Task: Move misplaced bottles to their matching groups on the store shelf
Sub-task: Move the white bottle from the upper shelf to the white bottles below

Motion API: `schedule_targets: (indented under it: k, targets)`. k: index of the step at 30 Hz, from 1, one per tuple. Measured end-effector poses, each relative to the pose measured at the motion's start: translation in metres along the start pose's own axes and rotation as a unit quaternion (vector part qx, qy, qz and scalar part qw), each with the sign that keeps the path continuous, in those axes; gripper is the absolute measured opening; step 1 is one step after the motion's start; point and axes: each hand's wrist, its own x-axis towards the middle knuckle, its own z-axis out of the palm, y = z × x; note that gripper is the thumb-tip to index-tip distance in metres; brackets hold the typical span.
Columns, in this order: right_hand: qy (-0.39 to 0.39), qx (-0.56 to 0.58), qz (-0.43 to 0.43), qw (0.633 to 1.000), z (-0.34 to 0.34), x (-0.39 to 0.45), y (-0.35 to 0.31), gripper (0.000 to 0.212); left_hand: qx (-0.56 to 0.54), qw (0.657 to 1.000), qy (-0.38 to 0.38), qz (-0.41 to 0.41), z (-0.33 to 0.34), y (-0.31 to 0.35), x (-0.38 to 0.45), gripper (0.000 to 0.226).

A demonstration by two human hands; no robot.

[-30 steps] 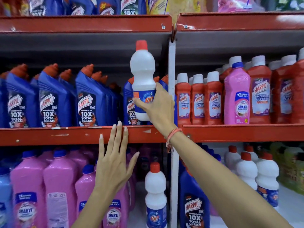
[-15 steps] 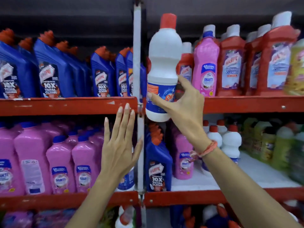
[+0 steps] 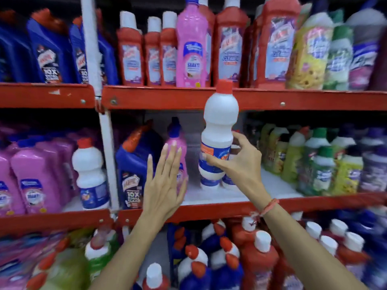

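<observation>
1. Left hand (image 3: 165, 185) is flat, fingers spread, holding nothing, right in front of a pink bottle (image 3: 178, 155).
2. Right hand (image 3: 236, 162) grips the white bottle (image 3: 218, 130) at its label, upright, red cap up, before the middle shelf (image 3: 209, 206).

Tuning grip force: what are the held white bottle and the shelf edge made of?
White bottle: looks like opaque moulded plastic, smooth semi-matte, with a ribbed red screw cap and glossy printed label. Shelf edge: likely painted metal, red paint chipped, with visible bolts. The right hand holds the bottle.
</observation>
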Motion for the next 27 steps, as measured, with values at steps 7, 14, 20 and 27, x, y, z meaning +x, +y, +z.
schedule_targets:
  k: [7,14,20,27]
  targets:
    - [-0.032,-0.044,0.050,0.997,-0.026,-0.012,0.081,0.074,0.001,0.996,-0.079,-0.034,0.053,0.046,-0.028,0.071]
    - [-0.028,-0.025,0.090,0.995,-0.028,-0.020,0.121,0.073,0.000,0.987,-0.137,-0.089,0.083,0.061,-0.049,0.067]
    - [-0.028,-0.040,0.126,0.991,-0.026,-0.017,0.143,0.071,0.004,0.985,-0.140,-0.103,0.091,0.059,-0.055,0.068]
    - [-0.048,-0.061,0.147,0.986,-0.025,-0.014,0.150,0.075,0.014,0.986,-0.135,-0.097,0.094,0.058,-0.057,0.068]
